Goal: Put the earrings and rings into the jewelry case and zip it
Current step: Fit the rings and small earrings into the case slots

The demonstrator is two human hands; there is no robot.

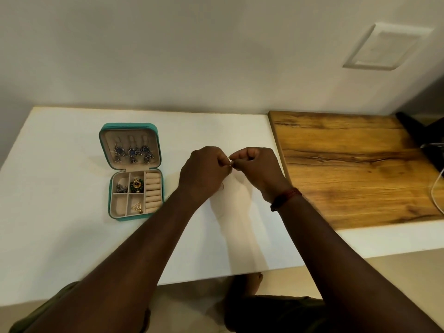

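A teal jewelry case [104, 150] lies open on the white table [60, 188], left of my hands. Three blue dangling earrings [132, 152] hang in its lid. Its lower tray holds small silver pieces [120, 188], a green-and-gold piece [137, 185], a gold triangular ring [137, 208] and a row of beige ring rolls [153, 192]. My left hand [204, 174] and my right hand [257, 171] meet above the table's middle, fingertips together, both pinching a tiny gold earring [230, 163]. Fingers hide most of it.
A wooden board [348, 164] covers the table's right part. A dark object and a white cable [436, 188] lie at the far right edge. A wall rises behind the table. My legs show below the front edge.
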